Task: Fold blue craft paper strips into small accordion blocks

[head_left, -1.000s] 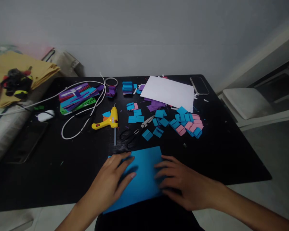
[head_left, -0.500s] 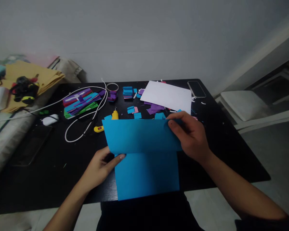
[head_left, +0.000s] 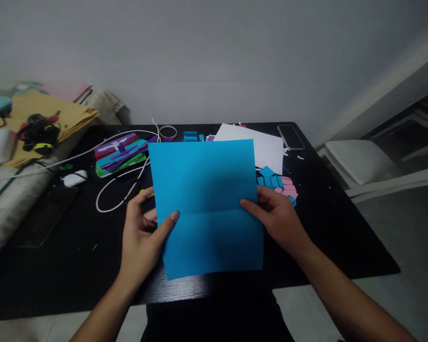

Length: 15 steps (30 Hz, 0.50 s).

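A blue sheet of paper [head_left: 207, 180] is held up between my two hands, opened out, with a crease running across it below the middle. My left hand [head_left: 142, 232] grips its left edge, thumb in front and fingers behind. On the right edge my right hand [head_left: 276, 213] pinches it at about crease height. The sheet hides part of the table behind it. A sliver of something yellow [head_left: 147, 192] shows behind my left fingers. Just beyond my right hand lie small folded blue and pink paper pieces [head_left: 287, 186].
On the black table [head_left: 328, 237] lie a white sheet [head_left: 267, 149], a phone [head_left: 291, 137], a white cable [head_left: 109, 207], bundled coloured paper strips [head_left: 123, 154], a tape-like ring [head_left: 168, 132] and a white mouse-shaped object [head_left: 74, 178]. Brown envelopes [head_left: 67, 114] sit at the left. A white chair [head_left: 356, 159] stands right.
The blue sheet, folded over at the top before, is now unfolded and raised flat towards me. My right hand has moved down from the upper fold to the right edge; my left hand has shifted slightly left.
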{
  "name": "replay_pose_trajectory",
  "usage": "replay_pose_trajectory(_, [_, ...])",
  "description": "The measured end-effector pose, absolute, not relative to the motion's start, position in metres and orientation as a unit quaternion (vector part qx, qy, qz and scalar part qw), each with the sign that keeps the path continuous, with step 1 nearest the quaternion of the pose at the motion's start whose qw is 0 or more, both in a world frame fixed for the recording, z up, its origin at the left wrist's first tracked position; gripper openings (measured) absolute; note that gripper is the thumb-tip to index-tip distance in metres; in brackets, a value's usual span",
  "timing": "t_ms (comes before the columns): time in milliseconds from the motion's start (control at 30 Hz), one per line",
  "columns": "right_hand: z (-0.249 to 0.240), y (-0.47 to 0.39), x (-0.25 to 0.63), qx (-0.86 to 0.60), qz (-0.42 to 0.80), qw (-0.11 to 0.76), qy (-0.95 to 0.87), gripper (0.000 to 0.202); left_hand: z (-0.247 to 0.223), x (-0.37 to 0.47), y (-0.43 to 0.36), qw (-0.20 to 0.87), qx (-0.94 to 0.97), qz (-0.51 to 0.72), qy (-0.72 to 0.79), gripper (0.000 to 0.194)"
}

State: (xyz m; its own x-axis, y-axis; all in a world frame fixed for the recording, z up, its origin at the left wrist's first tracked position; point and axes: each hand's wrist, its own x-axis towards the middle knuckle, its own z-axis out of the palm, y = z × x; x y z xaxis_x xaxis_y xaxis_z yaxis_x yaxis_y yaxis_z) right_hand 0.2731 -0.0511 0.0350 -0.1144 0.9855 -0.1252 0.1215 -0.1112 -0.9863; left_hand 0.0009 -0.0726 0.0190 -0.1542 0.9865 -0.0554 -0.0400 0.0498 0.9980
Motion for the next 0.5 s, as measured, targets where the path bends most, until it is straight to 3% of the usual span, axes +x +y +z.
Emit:
replay_pose_trajectory(100, [0.036,-0.054,0.268,-0.556,0.462,0.455,-0.520,0.042,0.022,0.004,-0.075,0.421,0.444,0.574,0.545,0.070])
replay_pose_trajectory(267, [0.041,-0.055,0.268,-0.558,0.386,0.493,-0.544,0.034,0.030,-0.006,-0.077,0.329,0.550,0.500,0.582,0.016])
replay_pose_trajectory(400, [0.054,-0.054,0.276,-0.541,0.349,0.470,-0.604,0.020,0.038,-0.012,-0.077,0.311,0.572,0.466,0.599,0.024])
replay_pose_trajectory(500, [0.060,-0.053,0.281,-0.530,0.363,0.451,-0.620,0.025,0.044,-0.014,-0.077,0.281,0.581,0.468,0.603,0.031])
